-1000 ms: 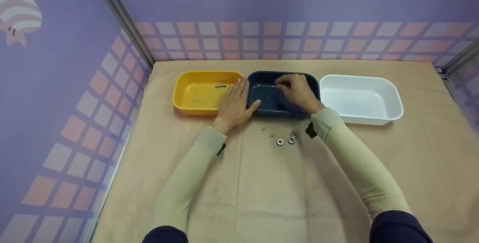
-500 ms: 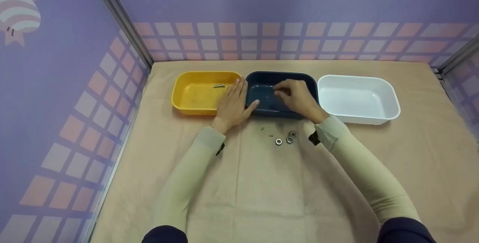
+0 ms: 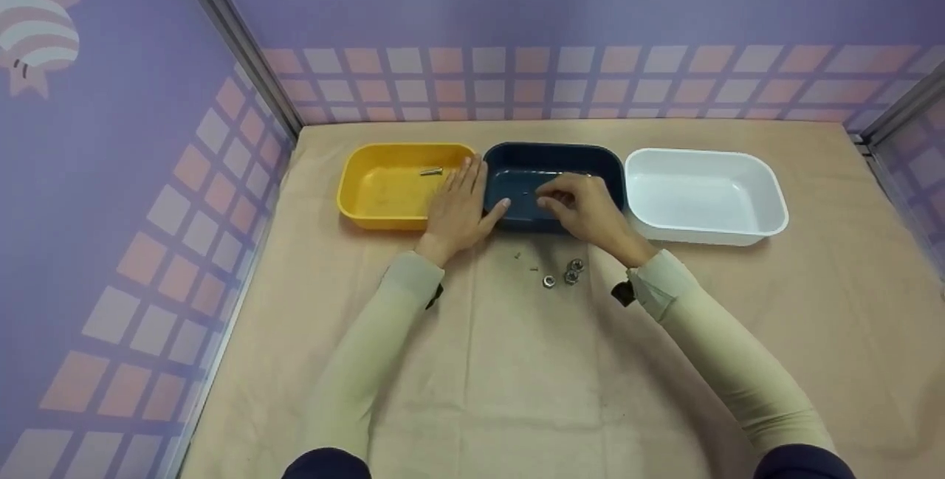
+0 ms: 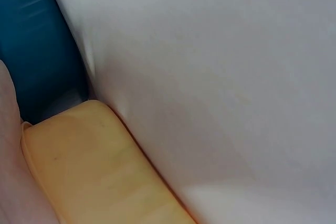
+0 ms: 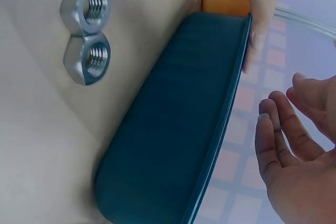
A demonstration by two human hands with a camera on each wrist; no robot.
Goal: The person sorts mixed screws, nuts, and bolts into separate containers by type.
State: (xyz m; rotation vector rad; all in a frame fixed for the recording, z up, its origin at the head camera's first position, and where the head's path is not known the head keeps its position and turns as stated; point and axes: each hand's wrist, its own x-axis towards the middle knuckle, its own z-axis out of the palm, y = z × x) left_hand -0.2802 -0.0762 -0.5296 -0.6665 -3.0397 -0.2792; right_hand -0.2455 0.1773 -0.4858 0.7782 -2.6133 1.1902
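Observation:
My left hand (image 3: 456,206) lies flat with straight fingers over the adjoining rims of the yellow bin (image 3: 384,224) and the dark blue bin (image 3: 554,146). A silver bolt (image 3: 431,172) lies in the yellow bin, beside those fingers. Over the right part of the blue bin is my right hand (image 3: 587,207), fingers loosely bent. In the right wrist view its thumb and fingertips stand apart, and nothing shows between them. A tiny light speck (image 3: 526,193) shows on the blue bin's floor.
Three hex nuts (image 3: 548,282) lie on the cloth in front of the blue bin, two of them touching. Two tiny screws (image 3: 517,255) lie to their left. A white bin (image 3: 701,232) stands to the right of the blue one. Patterned walls border the back and left.
My right hand has come toward me, from the back of the blue bin to nearer its front rim. The left hand stays put on the rims.

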